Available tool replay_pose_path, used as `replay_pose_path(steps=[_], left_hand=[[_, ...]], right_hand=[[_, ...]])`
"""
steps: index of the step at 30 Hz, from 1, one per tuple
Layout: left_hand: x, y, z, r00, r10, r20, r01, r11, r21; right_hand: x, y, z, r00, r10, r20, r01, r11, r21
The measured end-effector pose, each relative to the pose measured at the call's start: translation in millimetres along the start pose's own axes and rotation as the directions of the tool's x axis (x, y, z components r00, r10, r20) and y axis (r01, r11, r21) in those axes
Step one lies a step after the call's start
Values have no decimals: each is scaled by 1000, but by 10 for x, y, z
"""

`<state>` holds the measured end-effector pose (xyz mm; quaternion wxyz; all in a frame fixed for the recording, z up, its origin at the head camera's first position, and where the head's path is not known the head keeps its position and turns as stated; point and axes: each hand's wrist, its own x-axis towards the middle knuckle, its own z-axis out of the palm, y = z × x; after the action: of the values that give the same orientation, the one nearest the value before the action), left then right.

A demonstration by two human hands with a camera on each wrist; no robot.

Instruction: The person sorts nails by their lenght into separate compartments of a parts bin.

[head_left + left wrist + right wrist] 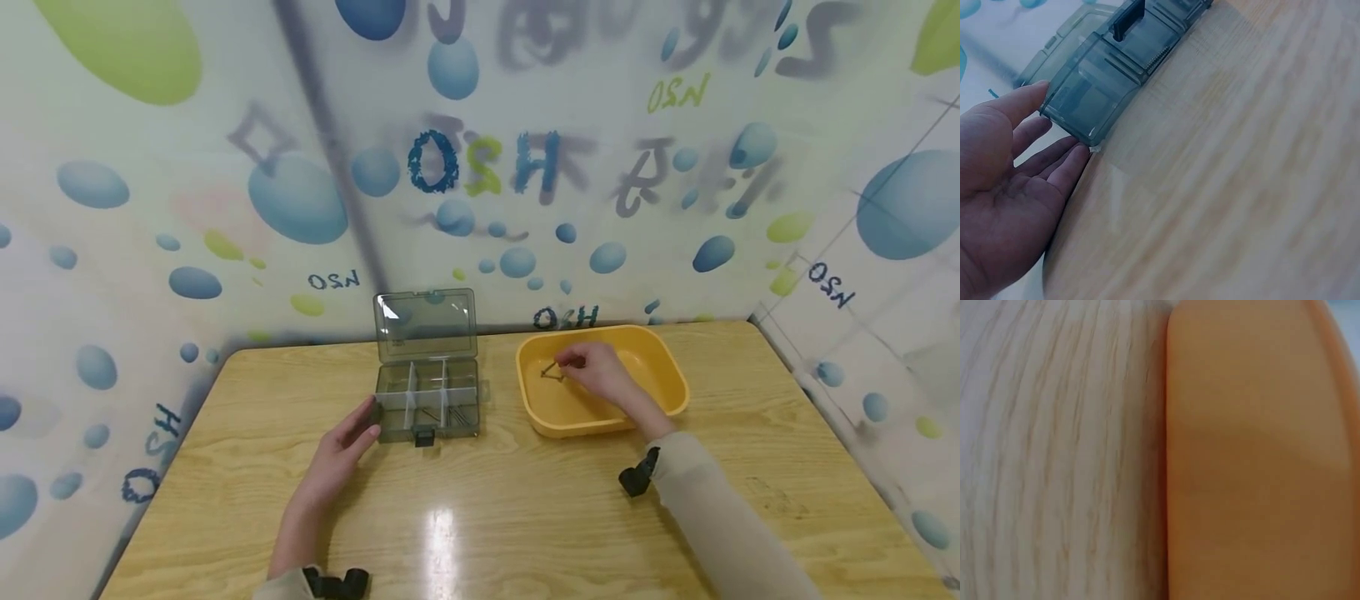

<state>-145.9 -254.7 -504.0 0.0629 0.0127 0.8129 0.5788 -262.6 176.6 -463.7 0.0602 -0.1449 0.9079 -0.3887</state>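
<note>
A smoky clear plastic organizer box point(428, 400) stands on the table with its lid point(425, 325) raised at the back. Thin metal screws point(459, 415) lie in two of its front compartments. My left hand point(339, 450) is at the box's left side; in the left wrist view its thumb and loosely bent fingertips touch the box's end. Inside a yellow tray point(652, 379), my right hand point(600, 373) reaches down with bent fingers, fingertips right at a few small screws point(551, 376). I cannot tell whether they pinch one. The right wrist view shows just the tray's outer wall point(1254, 487) and the table.
The light wooden table point(480, 517) carries the box at centre and the tray to its right. Behind both rises a white backdrop point(480, 250) printed with blue and green drops, close to the table's back edge.
</note>
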Motion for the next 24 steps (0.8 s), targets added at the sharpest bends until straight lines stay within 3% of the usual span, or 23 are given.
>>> replay_pose_path(steps=[14, 24], left_hand=[[-20, 35, -2, 1000, -16, 0, 16, 1000, 8], [-28, 38, 4, 1000, -18, 0, 18, 1000, -6]], right_hand=[[71, 82, -64, 995, 47, 92, -39, 996, -77], [115, 119, -15, 993, -35, 115, 52, 988, -144]])
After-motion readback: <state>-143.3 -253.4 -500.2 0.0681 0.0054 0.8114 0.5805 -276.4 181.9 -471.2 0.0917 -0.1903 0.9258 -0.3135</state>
